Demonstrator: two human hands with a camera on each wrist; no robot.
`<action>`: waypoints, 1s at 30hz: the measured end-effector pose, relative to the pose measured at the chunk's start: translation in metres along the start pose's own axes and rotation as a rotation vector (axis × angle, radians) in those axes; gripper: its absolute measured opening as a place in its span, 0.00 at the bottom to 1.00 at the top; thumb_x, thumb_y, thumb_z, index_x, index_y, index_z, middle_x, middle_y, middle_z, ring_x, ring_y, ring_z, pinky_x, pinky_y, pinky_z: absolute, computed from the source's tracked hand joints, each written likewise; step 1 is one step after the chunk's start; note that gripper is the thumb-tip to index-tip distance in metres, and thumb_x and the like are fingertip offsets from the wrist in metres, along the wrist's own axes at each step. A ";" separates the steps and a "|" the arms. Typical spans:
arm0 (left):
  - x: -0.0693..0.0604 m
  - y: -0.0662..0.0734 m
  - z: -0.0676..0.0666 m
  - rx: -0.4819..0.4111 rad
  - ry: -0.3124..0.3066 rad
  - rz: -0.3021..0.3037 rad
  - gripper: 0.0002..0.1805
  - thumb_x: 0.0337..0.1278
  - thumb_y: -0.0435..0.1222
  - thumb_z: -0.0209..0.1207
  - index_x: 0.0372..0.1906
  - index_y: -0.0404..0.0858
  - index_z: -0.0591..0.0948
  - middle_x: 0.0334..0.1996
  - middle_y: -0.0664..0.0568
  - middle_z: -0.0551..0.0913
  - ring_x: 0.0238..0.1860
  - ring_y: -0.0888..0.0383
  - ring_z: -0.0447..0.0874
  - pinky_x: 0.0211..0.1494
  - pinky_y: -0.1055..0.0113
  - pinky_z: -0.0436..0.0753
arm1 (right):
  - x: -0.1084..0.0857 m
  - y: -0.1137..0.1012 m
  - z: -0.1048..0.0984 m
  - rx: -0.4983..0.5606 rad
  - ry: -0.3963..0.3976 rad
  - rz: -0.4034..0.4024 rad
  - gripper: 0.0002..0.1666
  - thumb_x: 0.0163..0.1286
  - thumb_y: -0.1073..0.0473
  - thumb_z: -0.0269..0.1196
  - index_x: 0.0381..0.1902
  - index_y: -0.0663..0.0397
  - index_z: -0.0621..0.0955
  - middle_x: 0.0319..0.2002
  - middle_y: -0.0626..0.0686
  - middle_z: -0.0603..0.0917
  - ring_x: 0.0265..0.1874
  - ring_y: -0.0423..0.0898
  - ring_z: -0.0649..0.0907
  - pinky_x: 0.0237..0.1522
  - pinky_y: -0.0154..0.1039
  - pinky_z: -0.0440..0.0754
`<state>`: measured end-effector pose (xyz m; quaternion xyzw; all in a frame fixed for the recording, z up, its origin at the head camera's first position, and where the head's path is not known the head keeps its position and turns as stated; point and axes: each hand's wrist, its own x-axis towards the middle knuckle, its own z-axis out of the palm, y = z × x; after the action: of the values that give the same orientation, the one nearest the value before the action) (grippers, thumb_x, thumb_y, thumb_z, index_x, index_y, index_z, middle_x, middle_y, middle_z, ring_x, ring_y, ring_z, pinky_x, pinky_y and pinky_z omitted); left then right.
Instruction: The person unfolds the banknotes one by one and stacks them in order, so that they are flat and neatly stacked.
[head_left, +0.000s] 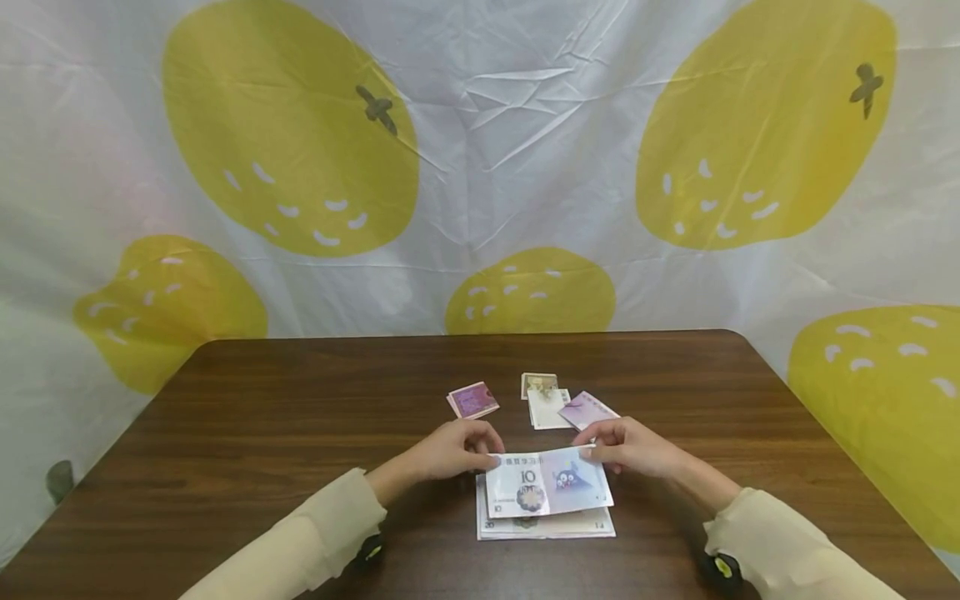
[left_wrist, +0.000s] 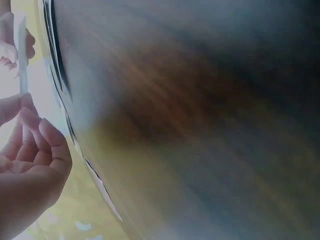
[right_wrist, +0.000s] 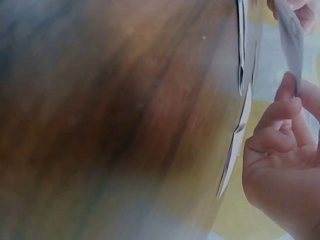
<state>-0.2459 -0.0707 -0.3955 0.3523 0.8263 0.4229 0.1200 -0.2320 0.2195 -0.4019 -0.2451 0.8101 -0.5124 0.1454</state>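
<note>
Both hands hold up a pale banknote printed "10" (head_left: pixel 525 500) with a blue cartoon figure on its right half. My left hand (head_left: pixel 450 450) pinches its upper left corner between thumb and fingers. At the upper right corner my right hand (head_left: pixel 637 446) pinches it likewise. Whether it is one note or a thin stack I cannot tell. Beneath it, partly covered, lies a pile of banknotes (head_left: pixel 570 525) with "20" on the top one. From the side, the held banknote (left_wrist: pixel 23 55) shows as a thin edge above the table in the left wrist view.
Behind the hands lie smaller piles of notes: a magenta pile (head_left: pixel 474 401), a brownish pile (head_left: pixel 540 382), a whitish pile (head_left: pixel 549 410) and a purple pile (head_left: pixel 587 410). They rest on a dark wooden table (head_left: pixel 300 417). A white curtain (head_left: pixel 525 183) with yellow fruit hangs behind.
</note>
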 end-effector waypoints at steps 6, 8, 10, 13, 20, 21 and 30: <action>-0.001 -0.002 0.002 0.037 -0.042 -0.015 0.05 0.46 0.30 0.61 0.32 0.37 0.78 0.17 0.57 0.74 0.18 0.65 0.70 0.23 0.72 0.68 | 0.002 0.003 0.004 -0.020 -0.044 -0.017 0.11 0.57 0.65 0.60 0.37 0.67 0.78 0.17 0.48 0.72 0.14 0.36 0.69 0.16 0.29 0.66; -0.001 -0.002 0.003 0.062 -0.047 -0.015 0.05 0.46 0.30 0.61 0.31 0.37 0.78 0.16 0.57 0.74 0.18 0.65 0.70 0.23 0.72 0.68 | 0.002 0.003 0.004 -0.036 -0.052 -0.020 0.11 0.57 0.65 0.61 0.37 0.67 0.78 0.17 0.49 0.73 0.14 0.36 0.69 0.16 0.28 0.66; -0.001 -0.003 0.004 0.095 -0.052 -0.017 0.05 0.46 0.30 0.61 0.31 0.38 0.78 0.16 0.58 0.74 0.18 0.66 0.69 0.23 0.72 0.68 | 0.002 0.003 0.005 -0.056 -0.056 -0.017 0.10 0.56 0.66 0.61 0.36 0.67 0.78 0.18 0.48 0.73 0.14 0.36 0.69 0.16 0.28 0.66; 0.000 -0.003 0.006 0.136 -0.060 -0.016 0.05 0.45 0.30 0.61 0.30 0.39 0.77 0.16 0.59 0.73 0.18 0.67 0.68 0.23 0.73 0.67 | 0.002 0.001 0.006 -0.088 -0.055 0.000 0.10 0.55 0.65 0.62 0.35 0.65 0.78 0.18 0.48 0.73 0.15 0.36 0.69 0.16 0.29 0.67; -0.001 -0.001 0.008 0.210 -0.072 0.013 0.05 0.44 0.29 0.60 0.29 0.38 0.77 0.15 0.60 0.71 0.17 0.68 0.66 0.22 0.74 0.66 | 0.002 0.000 0.007 -0.147 -0.036 0.029 0.08 0.54 0.62 0.64 0.32 0.61 0.79 0.19 0.49 0.73 0.16 0.37 0.69 0.16 0.29 0.67; -0.001 -0.001 0.008 0.217 -0.073 0.016 0.05 0.44 0.29 0.60 0.29 0.38 0.77 0.15 0.60 0.70 0.17 0.68 0.66 0.21 0.74 0.65 | 0.002 0.000 0.008 -0.157 -0.034 0.030 0.08 0.54 0.62 0.64 0.32 0.61 0.79 0.19 0.48 0.73 0.16 0.37 0.70 0.16 0.30 0.67; -0.001 -0.001 0.011 0.277 -0.079 0.031 0.05 0.42 0.29 0.61 0.28 0.38 0.77 0.15 0.60 0.69 0.18 0.68 0.66 0.22 0.74 0.66 | 0.002 0.002 0.011 -0.331 -0.002 0.008 0.07 0.51 0.59 0.66 0.28 0.54 0.79 0.19 0.44 0.74 0.18 0.37 0.71 0.19 0.31 0.68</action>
<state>-0.2401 -0.0655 -0.4031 0.3944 0.8659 0.2924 0.0961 -0.2288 0.2106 -0.4085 -0.2631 0.8843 -0.3710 0.1058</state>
